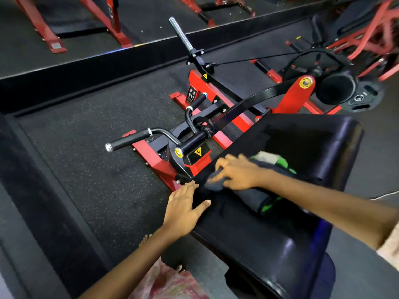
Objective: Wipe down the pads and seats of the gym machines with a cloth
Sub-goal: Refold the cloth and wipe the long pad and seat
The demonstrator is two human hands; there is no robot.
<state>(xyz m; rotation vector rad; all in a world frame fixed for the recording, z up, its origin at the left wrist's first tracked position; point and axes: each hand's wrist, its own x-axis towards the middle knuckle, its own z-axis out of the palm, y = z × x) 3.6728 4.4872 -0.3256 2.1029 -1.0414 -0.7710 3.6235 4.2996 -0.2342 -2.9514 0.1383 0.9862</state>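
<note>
The soft, floppy dark grey cloth with green trim [248, 190] lay on the near-left part of the long shiny black pad [302, 152]. It looked light and easy to bunch. The right hand [235, 173] pressed it, fingers loosely spread. The left hand [183, 210] rested flat on the pad's edge, holding nothing.

Item, as I logged it from my station: one black padded bench pad [280, 229], glossy, running from lower right up toward the red machine frame [200, 165]. Directly on it lay a dark cloth [248, 195] with green trim, bunched near the pad's left edge. I noted the machine itself stood on speckled black rubber flooring [97, 152].
</note>
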